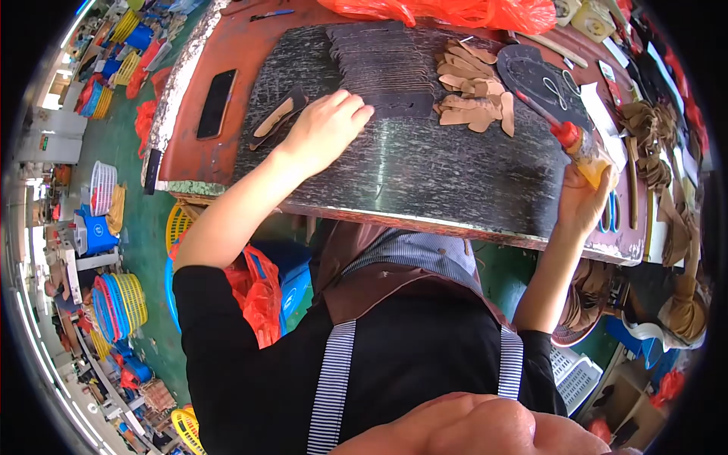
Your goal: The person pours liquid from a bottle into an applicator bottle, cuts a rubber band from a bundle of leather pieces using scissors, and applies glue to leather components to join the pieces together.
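My left hand (324, 129) is over the work board, its fingers curled together beside the near left corner of a row of overlapping dark leather pieces (383, 64). Whatever its fingertips may hold is hidden. Just left of that hand lie a tan strip and a dark piece (274, 117). My right hand (582, 199) is wrapped around a glue bottle (591, 161) with amber contents, a red cap and a long nozzle pointing up and left. Beyond the nozzle, small tan leather pieces (474, 83) lie in a loose pile.
A phone (217, 104) lies at the table's left. Red plastic (447, 10) covers part of the far edge. Right of the tan pile are a dark curved piece (531, 72), white-handled scissors (557, 92) and brown scraps (652, 136). Blue-handled scissors (611, 212) rest near the right edge.
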